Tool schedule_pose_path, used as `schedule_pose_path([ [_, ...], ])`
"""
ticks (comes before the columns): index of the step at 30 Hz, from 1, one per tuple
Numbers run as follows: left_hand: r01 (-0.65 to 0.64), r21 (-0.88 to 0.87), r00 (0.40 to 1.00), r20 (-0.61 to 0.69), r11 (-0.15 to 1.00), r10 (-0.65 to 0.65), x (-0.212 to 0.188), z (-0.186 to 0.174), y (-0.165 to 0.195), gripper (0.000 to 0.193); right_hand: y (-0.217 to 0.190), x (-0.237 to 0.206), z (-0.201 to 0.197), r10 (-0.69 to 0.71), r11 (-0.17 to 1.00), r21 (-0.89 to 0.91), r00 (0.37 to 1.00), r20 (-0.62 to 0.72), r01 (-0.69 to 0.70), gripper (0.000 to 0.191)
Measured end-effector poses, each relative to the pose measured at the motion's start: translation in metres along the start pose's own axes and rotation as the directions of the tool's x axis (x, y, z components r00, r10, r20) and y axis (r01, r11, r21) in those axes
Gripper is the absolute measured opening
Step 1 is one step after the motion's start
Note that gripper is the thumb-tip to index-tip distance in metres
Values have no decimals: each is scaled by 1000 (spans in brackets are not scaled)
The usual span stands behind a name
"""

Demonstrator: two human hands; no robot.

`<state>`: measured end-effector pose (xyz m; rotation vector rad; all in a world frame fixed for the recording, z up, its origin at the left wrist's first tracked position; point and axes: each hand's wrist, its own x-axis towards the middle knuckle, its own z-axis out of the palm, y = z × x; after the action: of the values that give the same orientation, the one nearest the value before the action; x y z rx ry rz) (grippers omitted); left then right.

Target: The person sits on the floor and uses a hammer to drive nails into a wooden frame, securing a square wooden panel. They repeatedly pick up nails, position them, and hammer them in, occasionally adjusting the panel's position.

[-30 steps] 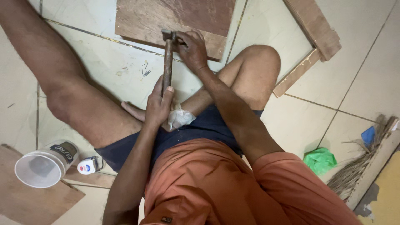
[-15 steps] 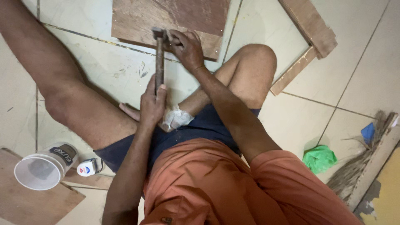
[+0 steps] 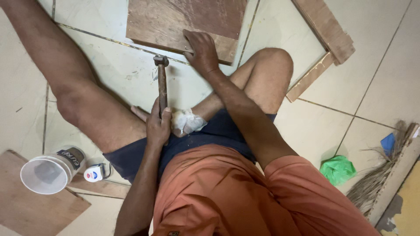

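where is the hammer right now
In the head view, the wooden-handled hammer stands centre-left, gripped low by the left hand, its metal head just below the brown plywood board's near edge.

left hand (image 3: 158, 124) fisted (thumb up); right hand (image 3: 200, 50) flat.

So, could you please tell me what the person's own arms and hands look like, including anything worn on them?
Both arms are bare from the short orange sleeves of the shirt down. The left hand and right hand wear no gloves, and no watch, ring or bracelet shows on either wrist.
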<state>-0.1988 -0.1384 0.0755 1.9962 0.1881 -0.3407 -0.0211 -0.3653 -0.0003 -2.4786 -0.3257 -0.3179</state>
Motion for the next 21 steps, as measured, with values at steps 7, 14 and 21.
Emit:
schedule_pose_path([
  [7,-163,64,986,-10,985,164,8,2,-6,56,17,12,-16,66,993,-117,941,332,-28,89],
  [14,102,55,987,117,993,-108,32,-10,62,62,19,24,-24,198,949,-308,885,422,-65,121],
  [21,-520,-29,849,91,853,521,32,-21,95,53,46,17,-3,30,969,-243,961,273,39,112],
])
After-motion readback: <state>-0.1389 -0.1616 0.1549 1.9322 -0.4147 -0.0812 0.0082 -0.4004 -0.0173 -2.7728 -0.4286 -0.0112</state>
